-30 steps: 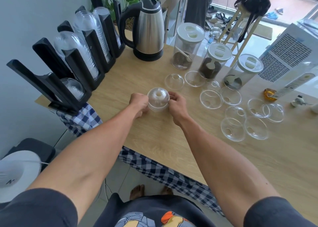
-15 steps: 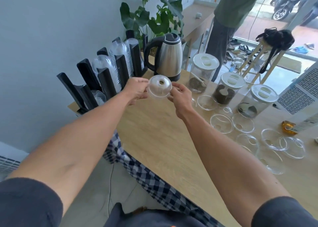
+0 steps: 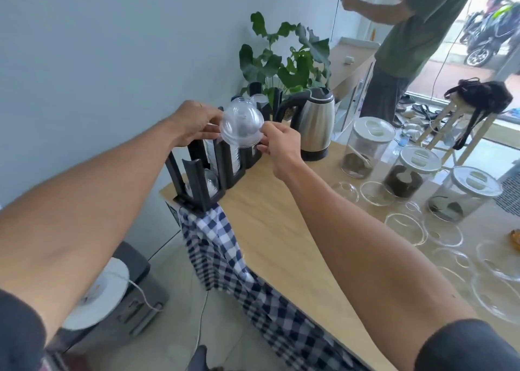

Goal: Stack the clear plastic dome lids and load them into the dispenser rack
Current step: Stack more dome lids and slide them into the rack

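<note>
I hold a small stack of clear dome lids (image 3: 241, 126) in the air between both hands, dome side up. My left hand (image 3: 194, 124) grips its left rim and my right hand (image 3: 277, 142) pinches its right rim. The stack hovers right above the black dispenser rack (image 3: 209, 173) at the table's left end. The rack's slots hold rows of nested clear lids; the nearest slot holds only a few (image 3: 209, 186). Several loose dome lids (image 3: 405, 227) lie upside down on the wooden table (image 3: 270, 230) to the right.
A steel kettle (image 3: 313, 126) stands just right of the rack. Three lidded jars (image 3: 365, 148) stand behind the loose lids. A checked cloth (image 3: 225, 247) hangs off the table edge. A person (image 3: 408, 33) stands at the back right. A plant (image 3: 287, 58) is behind the rack.
Both hands have lifted the lid stack off the table and carried it left to above the rack. My view has swung left and up with them.
</note>
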`<state>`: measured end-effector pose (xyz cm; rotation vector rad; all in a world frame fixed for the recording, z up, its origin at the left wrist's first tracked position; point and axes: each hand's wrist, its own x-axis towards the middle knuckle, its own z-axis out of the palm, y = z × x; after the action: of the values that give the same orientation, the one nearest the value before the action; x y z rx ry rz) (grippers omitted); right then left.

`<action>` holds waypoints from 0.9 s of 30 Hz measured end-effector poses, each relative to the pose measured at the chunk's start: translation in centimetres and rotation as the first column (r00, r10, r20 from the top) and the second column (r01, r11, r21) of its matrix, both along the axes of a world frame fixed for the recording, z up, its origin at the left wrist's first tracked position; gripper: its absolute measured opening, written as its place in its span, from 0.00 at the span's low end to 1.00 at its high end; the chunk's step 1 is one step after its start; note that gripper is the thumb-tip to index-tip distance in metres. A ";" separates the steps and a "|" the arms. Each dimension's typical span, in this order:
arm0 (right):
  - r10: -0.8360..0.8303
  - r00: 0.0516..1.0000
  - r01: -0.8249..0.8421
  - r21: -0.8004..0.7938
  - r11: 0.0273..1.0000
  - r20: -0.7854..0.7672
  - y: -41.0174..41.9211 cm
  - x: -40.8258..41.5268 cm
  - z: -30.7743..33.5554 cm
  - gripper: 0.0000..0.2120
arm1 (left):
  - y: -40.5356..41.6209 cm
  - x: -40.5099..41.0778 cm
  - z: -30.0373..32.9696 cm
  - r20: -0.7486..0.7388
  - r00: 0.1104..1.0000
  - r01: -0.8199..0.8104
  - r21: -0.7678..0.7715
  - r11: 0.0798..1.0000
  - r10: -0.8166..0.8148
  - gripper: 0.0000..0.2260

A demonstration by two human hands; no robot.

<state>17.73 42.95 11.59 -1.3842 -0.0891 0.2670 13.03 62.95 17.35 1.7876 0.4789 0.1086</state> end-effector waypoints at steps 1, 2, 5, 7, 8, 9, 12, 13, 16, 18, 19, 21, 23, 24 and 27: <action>-0.005 1.000 0.005 -0.003 1.000 -0.001 1.1 -0.3 0.2 0.07 | 1.3 -0.2 0.3 0.003 1.000 0.011 0.003 1.000 -0.011 0.15; -0.010 1.000 0.010 -0.011 1.000 0.001 2.3 -0.7 0.4 0.07 | 2.6 -0.4 0.6 0.004 1.000 0.025 0.011 1.000 -0.026 0.14; -0.032 0.999 0.032 -0.004 0.999 -0.009 5.7 -2.3 0.7 0.04 | 6.3 -1.3 0.9 -0.025 0.997 0.072 0.071 0.995 -0.070 0.14; -0.058 0.998 0.058 0.002 0.998 -0.017 7.7 -3.3 0.3 0.04 | 8.8 -1.9 0.8 -0.070 0.991 0.125 0.125 0.984 -0.117 0.16; -0.072 0.997 0.072 -0.001 0.997 -0.023 8.7 -3.8 0.1 0.03 | 10.0 -2.1 0.6 -0.092 0.986 0.152 0.149 0.977 -0.139 0.17; -0.087 0.996 0.087 -0.015 0.996 -0.030 9.5 -4.3 -0.2 0.02 | 11.1 -2.4 0.4 -0.109 0.982 0.173 0.162 0.972 -0.157 0.18; -0.147 0.988 0.143 -0.083 0.986 -0.046 11.4 -5.5 -1.2 0.03 | 13.7 -2.5 -0.3 -0.130 0.970 0.223 0.160 0.962 -0.204 0.18; -0.166 0.985 0.161 -0.088 0.983 -0.054 11.9 -5.9 -1.5 0.04 | 14.2 -2.4 -0.6 -0.131 0.966 0.242 0.161 0.957 -0.223 0.18; -0.210 0.974 0.201 -0.105 0.974 -0.080 13.2 -6.7 -2.2 0.06 | 15.4 -2.2 -1.5 -0.137 0.952 0.293 0.164 0.942 -0.272 0.16; -0.227 0.970 0.215 -0.128 0.968 -0.092 13.7 -6.9 -2.6 0.07 | 16.2 -1.9 -2.4 -0.142 0.945 0.315 0.149 0.937 -0.295 0.15; -0.234 0.967 0.219 -0.142 0.965 -0.098 13.9 -7.0 -2.8 0.07 | 16.5 -1.8 -2.8 -0.146 0.942 0.322 0.135 0.937 -0.303 0.14; -0.247 0.961 0.225 -0.171 0.959 -0.123 14.3 -7.0 -3.2 0.09 | 16.9 -1.5 -3.4 -0.159 0.933 0.340 0.100 0.935 -0.322 0.13; -0.254 0.948 0.224 -0.168 0.960 -0.189 14.5 -6.9 -3.6 0.10 | 17.2 -1.2 -4.1 -0.190 0.918 0.364 0.064 0.929 -0.347 0.09; -0.256 0.940 0.223 -0.162 0.961 -0.227 14.5 -6.9 -3.8 0.09 | 17.4 -1.0 -4.4 -0.211 0.910 0.373 0.044 0.927 -0.356 0.07; -0.269 0.915 0.226 -0.170 0.959 -0.301 14.9 -6.6 -4.3 0.03 | 17.9 -0.1 -5.5 -0.274 0.887 0.381 -0.020 0.925 -0.371 0.04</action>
<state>11.10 57.82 7.28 -1.4487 0.3806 0.2853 12.94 80.88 11.87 1.9072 0.3157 -0.4100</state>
